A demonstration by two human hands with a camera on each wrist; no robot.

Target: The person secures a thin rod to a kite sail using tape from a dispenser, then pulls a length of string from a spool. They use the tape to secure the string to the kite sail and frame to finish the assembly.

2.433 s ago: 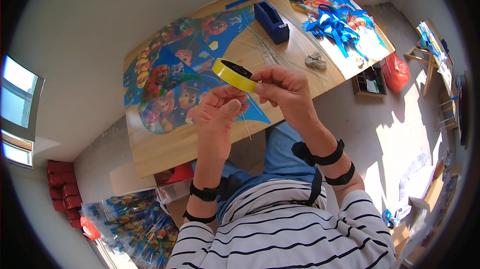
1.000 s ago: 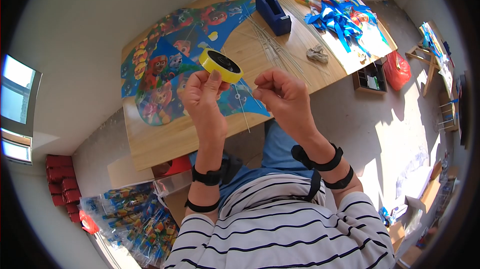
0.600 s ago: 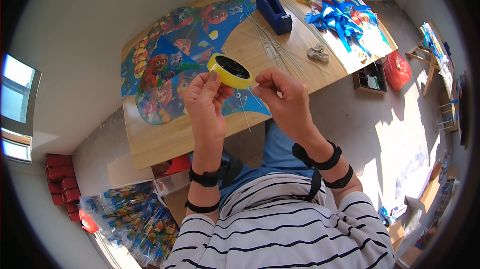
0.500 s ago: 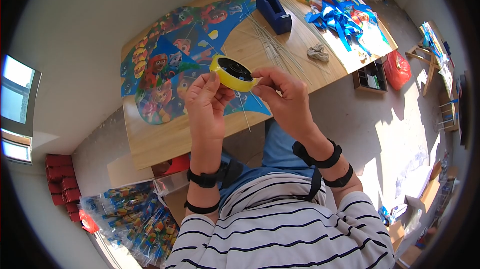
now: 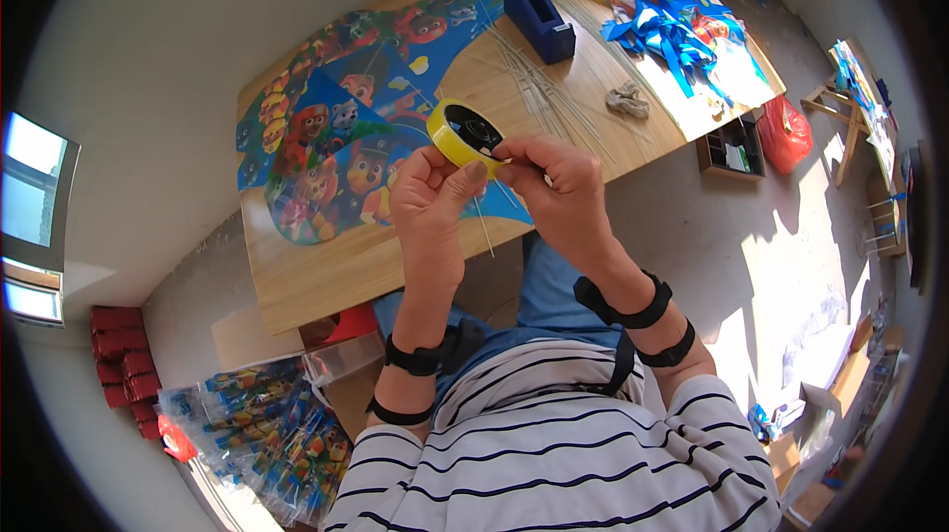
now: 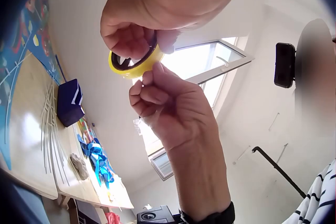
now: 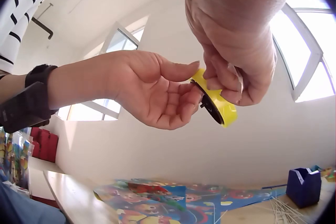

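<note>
A roll of yellow tape (image 5: 457,141) with a black core is held up above the near side of the table. My left hand (image 5: 430,198) grips its lower left edge between thumb and fingers. At the roll's right edge, my right hand (image 5: 561,191) has thumb and forefinger pinched together on the tape. In the right wrist view the tape roll (image 7: 228,113) stands tilted between the two hands, its black core turned toward the left fingers. The left wrist view shows the yellow band (image 6: 139,70) partly covered by fingers.
Printed cartoon sheets (image 5: 356,87) cover the left of the wooden table (image 5: 326,280). A dark blue tape dispenser (image 5: 539,23), thin white sticks (image 5: 539,92), a crumpled lump (image 5: 627,100) and blue ribbons (image 5: 667,43) lie beyond. A red bag (image 5: 784,136) sits right of the table.
A second ago my right hand was apart from the tape roll; now its fingertips are on the edge. My left hand has moved right and turned the roll to a steeper tilt.
</note>
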